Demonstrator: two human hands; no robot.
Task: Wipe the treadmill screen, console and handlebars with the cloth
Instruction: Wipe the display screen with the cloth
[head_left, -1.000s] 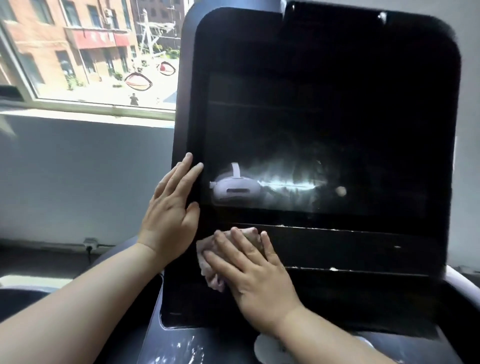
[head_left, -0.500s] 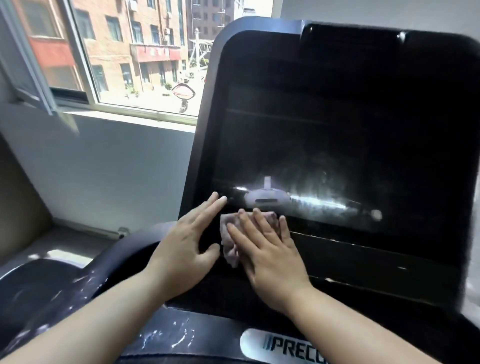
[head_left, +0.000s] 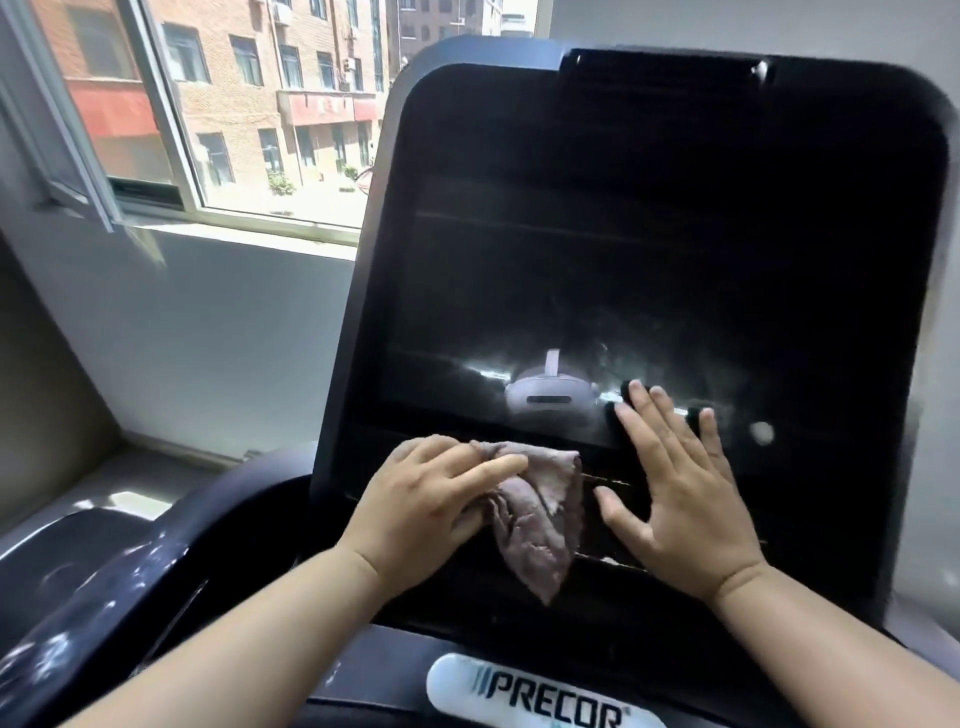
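So the cloth sits on the dark strip just under the screen, bunched up and hanging down to a point. The left grip is on its upper left part, index finger laid across the top and the other fingers curled onto it; the thumb is hidden. The right grip lies flat just beside the cloth, apart from it, fingers spread, tips on the glass. The Precor badge is cut off at the bottom, and glare smears the lower glass.

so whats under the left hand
The pinkish cloth, held against the dark console panel below the screen. Its left part is hidden under the left hand; the rest hangs out to the right.
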